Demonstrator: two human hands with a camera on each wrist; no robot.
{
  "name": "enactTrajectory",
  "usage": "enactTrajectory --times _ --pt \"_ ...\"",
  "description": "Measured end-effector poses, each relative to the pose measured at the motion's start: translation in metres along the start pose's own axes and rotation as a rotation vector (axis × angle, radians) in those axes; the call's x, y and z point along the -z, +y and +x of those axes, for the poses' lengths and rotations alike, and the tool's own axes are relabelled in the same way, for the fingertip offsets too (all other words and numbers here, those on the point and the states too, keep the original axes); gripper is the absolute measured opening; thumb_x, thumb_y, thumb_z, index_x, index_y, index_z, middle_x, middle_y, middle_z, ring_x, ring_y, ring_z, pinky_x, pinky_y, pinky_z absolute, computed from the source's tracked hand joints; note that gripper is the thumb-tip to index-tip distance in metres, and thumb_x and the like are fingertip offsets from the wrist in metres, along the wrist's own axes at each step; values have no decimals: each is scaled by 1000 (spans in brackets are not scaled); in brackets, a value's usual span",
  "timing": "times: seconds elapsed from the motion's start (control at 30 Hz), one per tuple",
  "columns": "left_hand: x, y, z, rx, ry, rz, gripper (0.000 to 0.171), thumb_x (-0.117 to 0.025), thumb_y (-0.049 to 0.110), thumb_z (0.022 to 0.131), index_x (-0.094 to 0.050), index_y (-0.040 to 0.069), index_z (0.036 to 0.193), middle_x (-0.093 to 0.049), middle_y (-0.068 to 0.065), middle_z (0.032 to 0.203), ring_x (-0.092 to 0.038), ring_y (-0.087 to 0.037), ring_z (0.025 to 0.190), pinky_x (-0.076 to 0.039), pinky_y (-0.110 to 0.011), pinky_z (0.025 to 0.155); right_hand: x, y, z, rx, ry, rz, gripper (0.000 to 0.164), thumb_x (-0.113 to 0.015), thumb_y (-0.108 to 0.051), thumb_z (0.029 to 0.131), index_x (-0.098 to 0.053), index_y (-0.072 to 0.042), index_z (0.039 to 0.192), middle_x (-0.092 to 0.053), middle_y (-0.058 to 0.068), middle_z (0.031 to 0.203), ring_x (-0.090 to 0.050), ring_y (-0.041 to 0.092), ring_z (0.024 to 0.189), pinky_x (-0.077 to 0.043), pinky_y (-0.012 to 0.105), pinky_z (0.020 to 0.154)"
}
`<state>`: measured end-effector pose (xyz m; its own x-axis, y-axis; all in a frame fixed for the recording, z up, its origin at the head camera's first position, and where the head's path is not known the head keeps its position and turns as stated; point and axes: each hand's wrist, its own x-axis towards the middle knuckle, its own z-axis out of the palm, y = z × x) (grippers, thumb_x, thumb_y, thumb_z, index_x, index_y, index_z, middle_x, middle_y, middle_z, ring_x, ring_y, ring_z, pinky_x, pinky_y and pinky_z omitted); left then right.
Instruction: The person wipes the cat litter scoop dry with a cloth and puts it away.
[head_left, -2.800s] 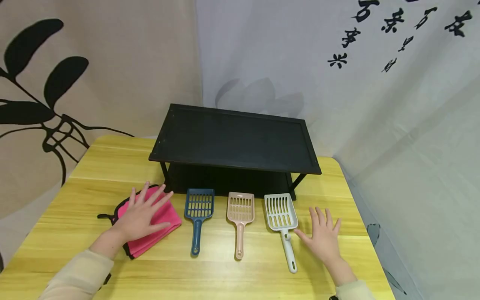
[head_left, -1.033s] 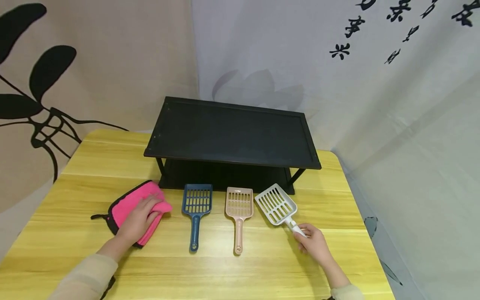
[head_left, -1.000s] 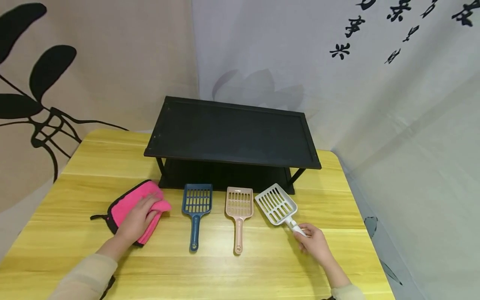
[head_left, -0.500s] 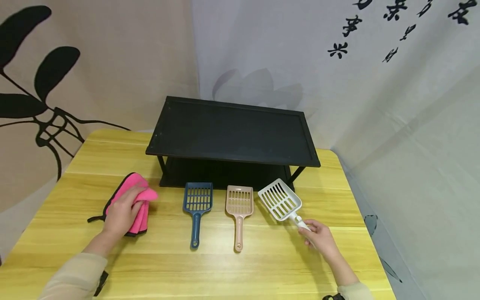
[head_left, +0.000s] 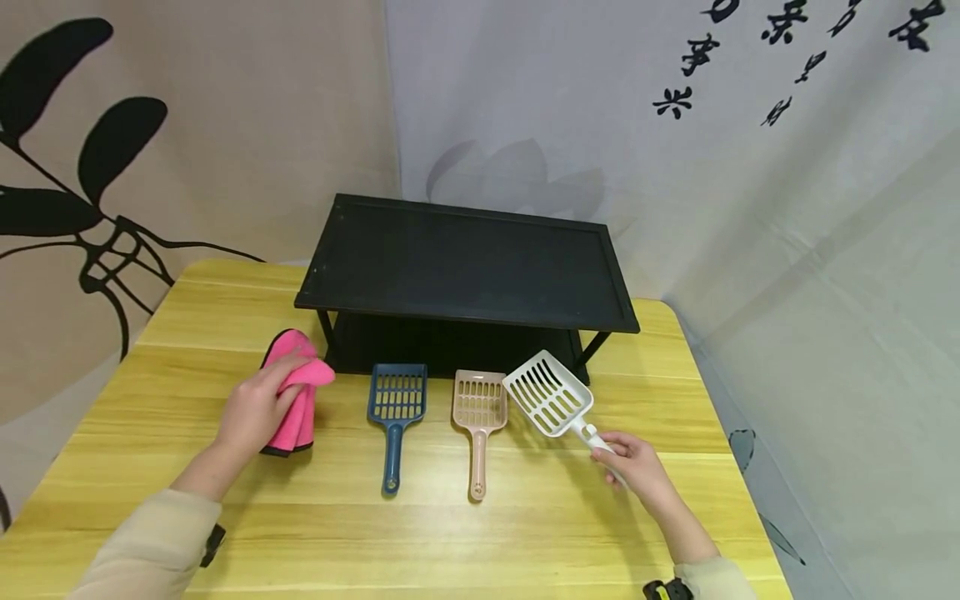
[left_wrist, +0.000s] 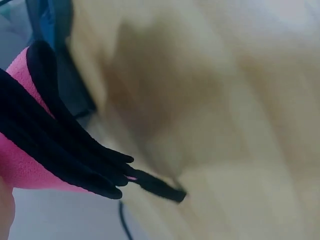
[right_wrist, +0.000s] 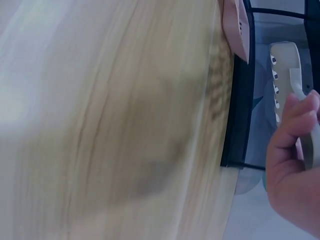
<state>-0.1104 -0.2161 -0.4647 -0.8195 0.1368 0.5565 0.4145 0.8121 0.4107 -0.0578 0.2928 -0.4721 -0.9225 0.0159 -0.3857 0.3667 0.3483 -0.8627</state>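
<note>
Gripping a fuzzy folded pink cloth point(head_left: 303, 408), black-edged, in my left hand point(head_left: 255, 408), fingers bunched round it, left of centre frame. Right hand point(head_left: 637, 467): fingers pinch the smooth white slotted scoop point(head_left: 549, 393) by its handle, right of centre, head toward upper left, raised off the grained wood tabletop point(head_left: 450, 550). Versus half a second ago: cloth shifted right and up, scoop head left and slightly up.

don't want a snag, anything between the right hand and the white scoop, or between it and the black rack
Nothing visible: the right hand grips the white scoop, and no object shows between it and the black rack. The pale pink scoop lies left of the white.
</note>
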Motion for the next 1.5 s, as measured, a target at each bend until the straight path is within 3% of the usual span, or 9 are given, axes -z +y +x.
enactTrajectory --times 0.2,0.5,0.87,1.13,1.3,1.5 --pt "2 19 15 -28 -38 -11 44 -73 -6 73 -62 4 114 -64 -18 116 -64 -37 99 -53 -51 79 -10 -9 2 21 -63 -1 44 -66 -13 86 -51 10 121 -69 15 89 -53 7 52 -44 20 46" --pt "-3 43 27 -79 -137 -17 47 -75 -2 72 -62 4 117 -62 -19 121 -62 -37 105 -52 -49 85 -28 -20 7 53 -154 -14 44 -68 -17 85 -54 9 118 -70 12 89 -51 6 51 -42 19 45" --pt "-21 78 50 -221 -127 -59 43 -79 5 69 -67 8 110 -68 -14 110 -67 -30 96 -56 -43 79 -54 -31 14 94 -236 -35 35 -67 -15 86 -57 6 113 -68 23 92 -49 7 49 -40 19 45" --pt "-41 107 61 -353 -112 -122 37 -79 10 71 -69 10 107 -69 -13 111 -66 -26 102 -56 -40 81 -70 -38 16 118 -252 -54 31 -66 -12 86 -58 6 110 -68 18 84 -48 8 47 -38 18 43" --pt "-51 124 62 -372 -182 -137 36 -76 12 75 -68 11 110 -69 -11 111 -66 -23 103 -57 -37 83 -77 -43 16 135 -253 -65 31 -66 -11 86 -58 7 110 -68 11 81 -48 10 47 -38 20 42" --pt "-62 141 59 -362 -321 -139 31 -72 14 81 -68 12 111 -70 -4 109 -68 -17 97 -57 -32 82 -85 -49 16 135 -269 -37 28 -65 -8 87 -59 8 109 -67 10 78 -47 8 47 -38 16 43"
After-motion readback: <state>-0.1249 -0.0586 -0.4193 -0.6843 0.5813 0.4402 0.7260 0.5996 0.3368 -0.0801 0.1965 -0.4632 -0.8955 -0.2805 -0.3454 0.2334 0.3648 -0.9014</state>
